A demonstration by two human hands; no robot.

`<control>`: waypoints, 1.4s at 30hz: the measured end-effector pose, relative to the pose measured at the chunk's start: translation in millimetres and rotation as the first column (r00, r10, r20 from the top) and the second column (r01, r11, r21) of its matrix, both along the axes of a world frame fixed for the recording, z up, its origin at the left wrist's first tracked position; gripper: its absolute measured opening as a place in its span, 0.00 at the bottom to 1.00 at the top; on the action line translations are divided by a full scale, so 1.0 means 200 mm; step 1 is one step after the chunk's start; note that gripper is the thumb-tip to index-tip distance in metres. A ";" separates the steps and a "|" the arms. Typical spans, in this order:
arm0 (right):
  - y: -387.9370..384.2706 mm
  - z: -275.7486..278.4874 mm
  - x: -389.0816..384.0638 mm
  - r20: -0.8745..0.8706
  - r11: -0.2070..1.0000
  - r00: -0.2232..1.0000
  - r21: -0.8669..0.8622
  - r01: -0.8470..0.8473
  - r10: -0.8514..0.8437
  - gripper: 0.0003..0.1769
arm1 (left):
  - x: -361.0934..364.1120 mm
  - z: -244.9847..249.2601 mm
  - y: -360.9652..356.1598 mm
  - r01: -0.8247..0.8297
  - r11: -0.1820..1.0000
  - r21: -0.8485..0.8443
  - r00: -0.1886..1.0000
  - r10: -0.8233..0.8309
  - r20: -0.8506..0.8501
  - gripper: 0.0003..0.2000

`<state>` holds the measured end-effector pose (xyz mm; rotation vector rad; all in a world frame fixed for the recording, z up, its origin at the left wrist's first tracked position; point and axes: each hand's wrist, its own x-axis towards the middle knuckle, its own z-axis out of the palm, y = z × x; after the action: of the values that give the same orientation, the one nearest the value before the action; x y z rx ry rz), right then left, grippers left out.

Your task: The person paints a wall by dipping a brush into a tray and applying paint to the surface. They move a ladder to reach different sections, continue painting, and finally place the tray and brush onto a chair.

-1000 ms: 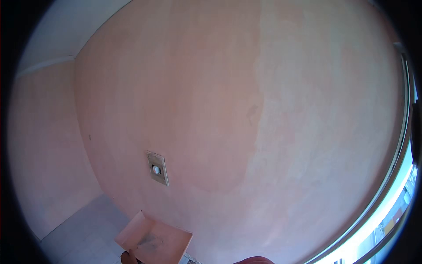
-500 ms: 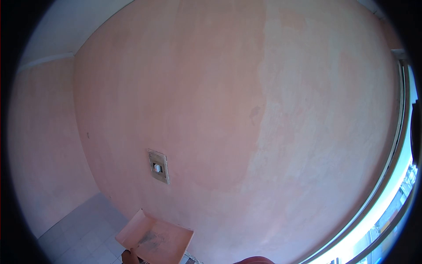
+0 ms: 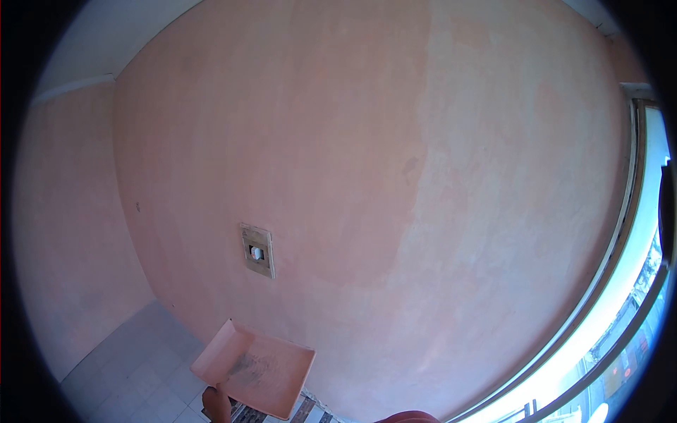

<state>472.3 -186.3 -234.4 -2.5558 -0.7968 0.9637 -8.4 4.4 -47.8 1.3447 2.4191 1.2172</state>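
Observation:
A pink plastic tray (image 3: 278,370) with dark smears inside hangs tilted at the bottom of the view, in front of the wall. My left hand (image 3: 216,405) grips its lower left edge, with only part of the hand and fingers showing at the frame's bottom. My right hand is out of view. A reddish rounded shape (image 3: 409,417) shows at the bottom edge; what it is cannot be made out.
A large wall (image 3: 338,176) with patchy pink paint fills the view. An uncovered switch box (image 3: 257,252) is set in it. Grey floor tiles (image 3: 134,359) lie at the lower left. A bright window (image 3: 599,359) curves along the right side.
The tray, my left hand and the switch box sit slightly higher in the view. More of the hand and a striped surface below the tray now show.

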 end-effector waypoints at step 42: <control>-0.52 -0.15 0.23 0.257 0.998 0.965 0.019 -0.053 0.047 0.25 | 0.08 0.14 0.02 0.069 0.983 -0.170 0.973 -0.029 0.228 0.30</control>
<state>518.8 -289.3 -264.6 -2.6836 -0.9399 0.6367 7.9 7.4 -19.4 1.1432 2.2616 1.0499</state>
